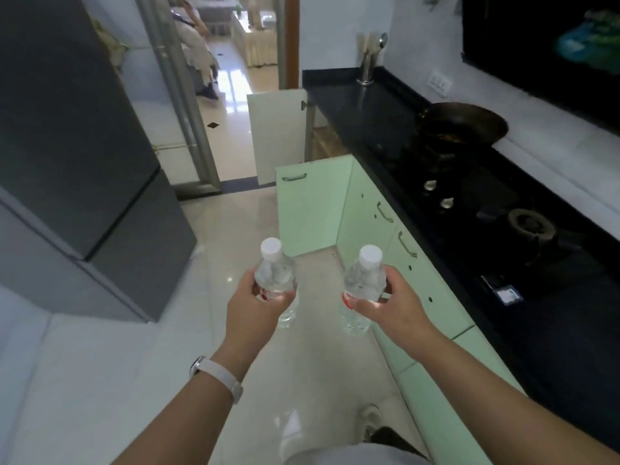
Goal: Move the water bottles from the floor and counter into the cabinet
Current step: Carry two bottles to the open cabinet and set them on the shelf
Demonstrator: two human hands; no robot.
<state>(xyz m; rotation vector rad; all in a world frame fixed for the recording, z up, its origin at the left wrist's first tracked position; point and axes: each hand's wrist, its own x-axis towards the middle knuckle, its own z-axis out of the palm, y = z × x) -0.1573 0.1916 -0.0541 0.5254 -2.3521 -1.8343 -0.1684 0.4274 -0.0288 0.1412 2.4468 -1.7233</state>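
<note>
Left hand (251,307) wraps left bottle (275,273), right hand (392,307) wraps right bottle (364,283), both upright; open cabinet door (308,209) stands ahead, hinged on the right hand's side.

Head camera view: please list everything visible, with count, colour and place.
left water bottle: 1, clear, white cap, held centre-left
right water bottle: 1, clear, white cap, held centre-right
cabinet door: 1, green, open, ahead of the bottles
white door: 1, open, beyond the green one
counter: 1, black, along the right
stove: 1, black, in the counter
wok: 1, dark, on the far burner
faucet: 1, silver, counter's far end
fridge: 1, grey, at left
wristband: 1, white, left wrist
left hand: 1, grips left water bottle
right hand: 1, grips right water bottle
</note>
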